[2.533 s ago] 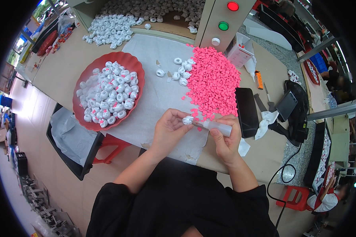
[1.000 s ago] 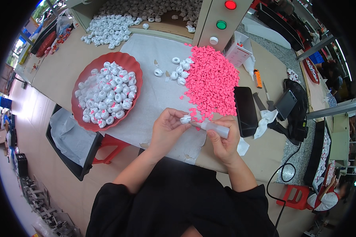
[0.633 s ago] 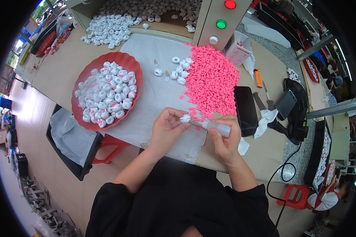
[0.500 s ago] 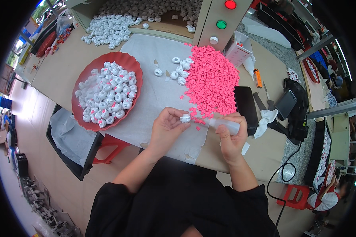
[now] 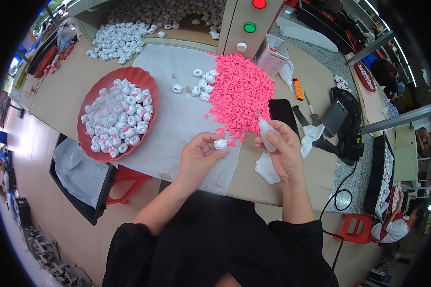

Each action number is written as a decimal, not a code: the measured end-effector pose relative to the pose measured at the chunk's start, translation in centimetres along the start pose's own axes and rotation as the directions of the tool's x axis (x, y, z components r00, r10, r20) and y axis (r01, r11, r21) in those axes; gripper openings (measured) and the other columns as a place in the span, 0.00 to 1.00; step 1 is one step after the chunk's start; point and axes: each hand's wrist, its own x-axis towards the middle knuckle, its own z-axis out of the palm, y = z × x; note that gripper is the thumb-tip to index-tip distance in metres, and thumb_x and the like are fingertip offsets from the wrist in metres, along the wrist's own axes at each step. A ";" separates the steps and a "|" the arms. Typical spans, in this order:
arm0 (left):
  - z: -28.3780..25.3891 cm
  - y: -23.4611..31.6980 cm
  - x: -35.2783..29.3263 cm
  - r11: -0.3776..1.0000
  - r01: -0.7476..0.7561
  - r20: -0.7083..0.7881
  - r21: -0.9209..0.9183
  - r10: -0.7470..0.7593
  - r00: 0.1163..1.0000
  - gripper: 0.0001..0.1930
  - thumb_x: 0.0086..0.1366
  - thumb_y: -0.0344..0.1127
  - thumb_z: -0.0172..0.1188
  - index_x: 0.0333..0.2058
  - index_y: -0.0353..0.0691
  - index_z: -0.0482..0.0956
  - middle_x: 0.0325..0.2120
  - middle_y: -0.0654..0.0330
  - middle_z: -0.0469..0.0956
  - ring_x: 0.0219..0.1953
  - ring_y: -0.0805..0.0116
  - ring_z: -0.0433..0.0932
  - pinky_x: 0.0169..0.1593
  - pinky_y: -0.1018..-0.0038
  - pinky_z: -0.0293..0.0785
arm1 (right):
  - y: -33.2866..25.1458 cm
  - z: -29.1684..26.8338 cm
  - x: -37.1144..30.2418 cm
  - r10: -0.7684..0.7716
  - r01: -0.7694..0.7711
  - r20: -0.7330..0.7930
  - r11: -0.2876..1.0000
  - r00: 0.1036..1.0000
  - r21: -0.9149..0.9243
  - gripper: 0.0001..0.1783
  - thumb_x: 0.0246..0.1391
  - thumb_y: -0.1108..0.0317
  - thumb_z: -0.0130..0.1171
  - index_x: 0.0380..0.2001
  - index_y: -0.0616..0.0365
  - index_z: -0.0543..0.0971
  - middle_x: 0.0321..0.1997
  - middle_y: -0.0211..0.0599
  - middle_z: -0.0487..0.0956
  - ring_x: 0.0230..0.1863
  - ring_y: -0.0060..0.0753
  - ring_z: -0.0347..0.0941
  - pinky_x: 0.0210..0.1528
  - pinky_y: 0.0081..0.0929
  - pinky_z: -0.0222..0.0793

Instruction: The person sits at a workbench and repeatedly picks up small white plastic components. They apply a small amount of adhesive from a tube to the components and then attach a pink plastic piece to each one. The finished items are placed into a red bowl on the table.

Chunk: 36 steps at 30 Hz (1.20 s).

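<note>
Between the thumb and fingertips of my left hand (image 5: 194, 158) is a small white rounded piece (image 5: 220, 144) with dark markings. My right hand (image 5: 285, 150) is closed around a translucent squeeze bottle (image 5: 266, 134), its thin nozzle pointing up and away from the white piece. Just beyond both hands spreads a heap of small pink pieces (image 5: 242, 95), a few lying loose near my left fingertips. Several white rounded pieces (image 5: 204, 88) rest at the heap's left side. Farther left, a red scalloped bowl (image 5: 141, 77) holds many more, some showing pink bits.
White paper (image 5: 170, 115) covers the table's middle. A cabinet post with a green button (image 5: 249, 27) rises behind the heap. To the right lie a black phone-like slab (image 5: 283, 112), an orange lighter (image 5: 298, 89), scissors-like tools and tissue (image 5: 312, 136). A black tray (image 5: 100, 208) sits lower left.
My right hand has swung the bottle from lying sideways, nozzle toward the white piece, to nozzle up and farther off. My left hand keeps the white piece. The whole view has shifted slightly.
</note>
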 end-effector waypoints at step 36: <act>-1.1 -0.6 -0.1 0.996 -0.033 0.115 0.083 0.024 0.993 0.15 0.60 0.22 0.49 0.47 0.31 0.68 0.39 0.58 0.73 0.38 0.74 0.72 0.44 0.78 0.69 | 4.2 2.2 0.1 0.084 -0.023 0.162 0.938 0.983 -0.347 0.08 0.48 0.74 0.58 0.33 0.64 0.75 0.29 0.33 0.77 0.32 0.19 0.72 0.32 0.16 0.65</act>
